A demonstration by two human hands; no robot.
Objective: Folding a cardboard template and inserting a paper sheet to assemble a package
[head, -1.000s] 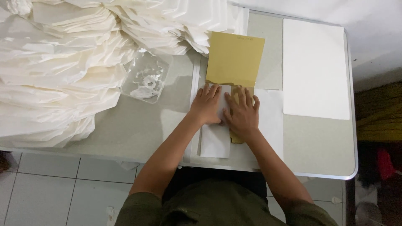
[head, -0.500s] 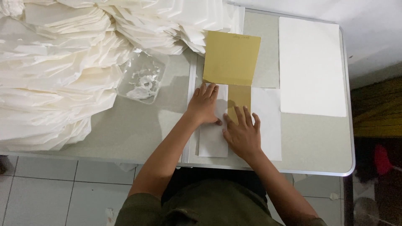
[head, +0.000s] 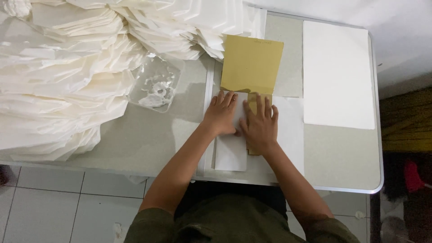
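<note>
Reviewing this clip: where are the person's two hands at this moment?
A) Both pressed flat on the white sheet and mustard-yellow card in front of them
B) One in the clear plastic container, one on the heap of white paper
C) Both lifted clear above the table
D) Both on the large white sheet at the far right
A: the left hand and right hand lie flat side by side on the white folded sheet below the mustard-yellow card.

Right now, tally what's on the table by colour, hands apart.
White: 3 - heap of folded paper pieces, paper stack, sheet under the hands
Mustard-yellow: 1 - card
Clear: 1 - plastic tray
Total: 5
Hands: left hand, right hand, both flat on the sheet.
</note>
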